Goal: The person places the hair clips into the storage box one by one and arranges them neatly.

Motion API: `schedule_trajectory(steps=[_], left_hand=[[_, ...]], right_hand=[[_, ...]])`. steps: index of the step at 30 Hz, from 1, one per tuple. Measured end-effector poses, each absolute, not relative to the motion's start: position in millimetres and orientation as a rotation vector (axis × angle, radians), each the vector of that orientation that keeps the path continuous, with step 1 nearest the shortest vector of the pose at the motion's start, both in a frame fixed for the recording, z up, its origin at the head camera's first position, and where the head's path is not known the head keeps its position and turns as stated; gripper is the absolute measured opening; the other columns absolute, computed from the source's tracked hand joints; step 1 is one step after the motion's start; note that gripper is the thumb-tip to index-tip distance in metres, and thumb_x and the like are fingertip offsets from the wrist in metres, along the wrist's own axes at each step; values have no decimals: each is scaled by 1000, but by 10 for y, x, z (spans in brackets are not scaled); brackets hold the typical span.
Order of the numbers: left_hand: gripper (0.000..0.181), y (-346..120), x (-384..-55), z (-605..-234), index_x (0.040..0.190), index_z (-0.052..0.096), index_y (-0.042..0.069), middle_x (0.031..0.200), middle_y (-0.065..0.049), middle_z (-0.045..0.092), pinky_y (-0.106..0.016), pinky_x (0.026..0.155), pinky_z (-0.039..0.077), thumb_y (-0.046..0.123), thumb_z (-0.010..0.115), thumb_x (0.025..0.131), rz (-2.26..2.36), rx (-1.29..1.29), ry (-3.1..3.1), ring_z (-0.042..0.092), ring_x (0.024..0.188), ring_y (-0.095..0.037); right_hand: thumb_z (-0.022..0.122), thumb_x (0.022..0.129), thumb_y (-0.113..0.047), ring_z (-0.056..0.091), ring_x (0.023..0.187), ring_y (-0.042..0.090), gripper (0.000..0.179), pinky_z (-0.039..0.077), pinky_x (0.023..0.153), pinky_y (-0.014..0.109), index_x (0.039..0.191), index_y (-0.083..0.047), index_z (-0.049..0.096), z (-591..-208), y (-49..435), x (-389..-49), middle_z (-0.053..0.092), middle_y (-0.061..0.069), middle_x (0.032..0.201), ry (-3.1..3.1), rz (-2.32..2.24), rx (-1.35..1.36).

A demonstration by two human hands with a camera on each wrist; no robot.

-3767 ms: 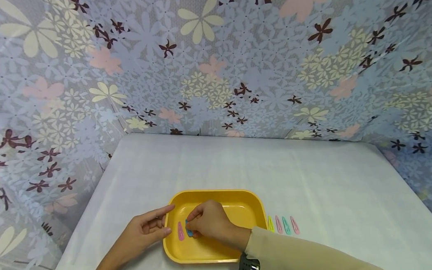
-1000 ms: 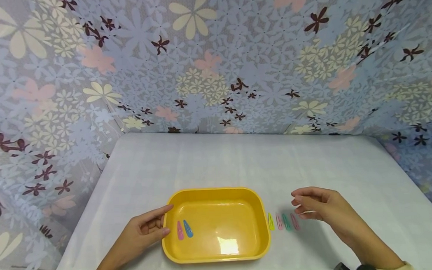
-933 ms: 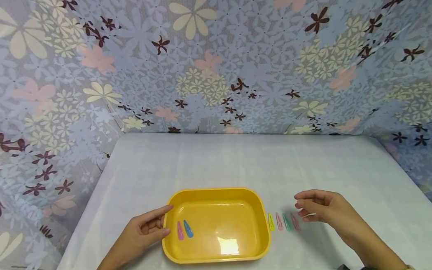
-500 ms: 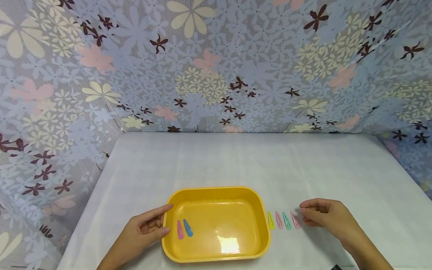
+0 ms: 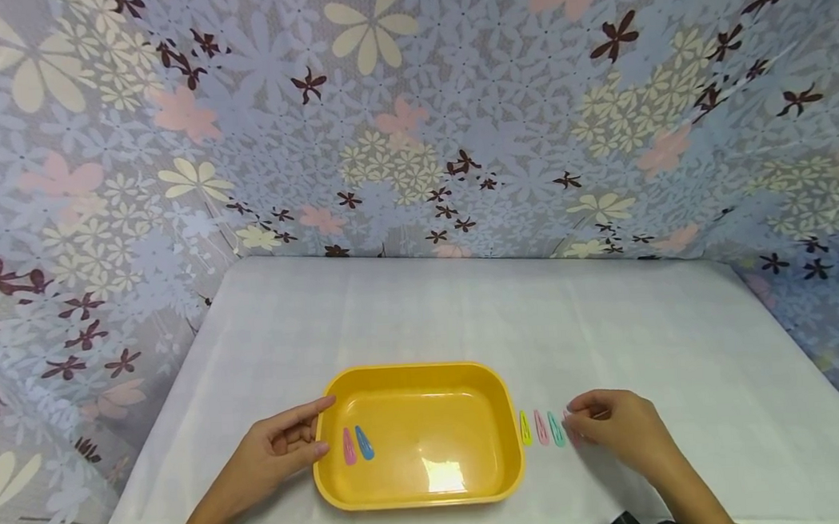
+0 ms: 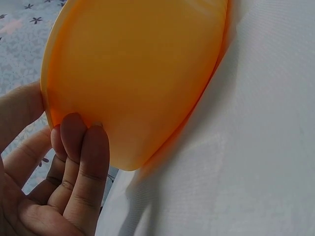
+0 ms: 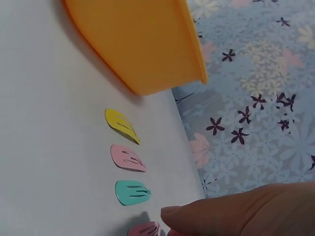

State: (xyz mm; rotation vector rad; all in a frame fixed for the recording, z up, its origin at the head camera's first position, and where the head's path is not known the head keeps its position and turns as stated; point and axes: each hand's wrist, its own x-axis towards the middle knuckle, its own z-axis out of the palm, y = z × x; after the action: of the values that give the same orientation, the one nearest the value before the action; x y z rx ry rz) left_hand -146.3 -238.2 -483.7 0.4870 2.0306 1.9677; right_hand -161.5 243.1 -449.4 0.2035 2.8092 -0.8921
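Note:
My left hand [image 5: 280, 451] holds the left end of a yellow tray [image 5: 420, 501], index fingertip and thumb at its rim, other fingers curled against the outer wall in the left wrist view. Inside the tray a pink snap hair clip [image 5: 349, 447] and a blue one [image 5: 364, 443] lie side by side. My right hand [image 5: 620, 430] pinches at the narrow end of the rightmost pink hair clip [image 7: 143, 229], which the fingers partly hide in the head view. Left of it lie a teal clip [image 7: 132, 192], another pink clip [image 7: 127, 158] and a yellow clip [image 7: 121, 126].
A white cloth [image 5: 423, 318] covers the table under the tray. Flowered fabric [image 5: 412, 134] hangs as a wall behind and at both sides. The row of clips lies just beyond the tray's right wall.
The blue clip, earlier in my right hand, now lies in the tray. My right hand has moved right, out of the tray, then down to the last pink clip. My left hand stays put.

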Motion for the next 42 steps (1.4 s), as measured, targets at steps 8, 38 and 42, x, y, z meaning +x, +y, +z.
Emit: schedule_trajectory(steps=[8,38,42], left_hand=[[54,-2368,-1465,-4823,148,49,-5,117,-33,58,-23,77,57,0,67,97,1965,498,2039,64,91,-11],[54,-2382,-1466,-4820,148,48,-6,118,-35,59,-24,77,57,-1,67,98,1983,546,2015,65,91,-11],[54,-2382,-1468,-4822,148,48,-6,123,-35,58,-24,79,58,-1,67,97,1983,542,2017,65,92,-11]], right_hand=[[84,84,-23,61,73,14,23,51,62,30,99,-6,77,-4473,2370,-1609,66,-4,79,2816,-859,216],[86,83,-20,59,74,15,20,49,66,33,96,-7,77,-4521,2372,-1594,67,-4,77,2849,-853,233],[85,84,-19,60,76,15,17,50,68,34,96,-8,78,-4520,2379,-1592,69,-5,79,2853,-845,228]])
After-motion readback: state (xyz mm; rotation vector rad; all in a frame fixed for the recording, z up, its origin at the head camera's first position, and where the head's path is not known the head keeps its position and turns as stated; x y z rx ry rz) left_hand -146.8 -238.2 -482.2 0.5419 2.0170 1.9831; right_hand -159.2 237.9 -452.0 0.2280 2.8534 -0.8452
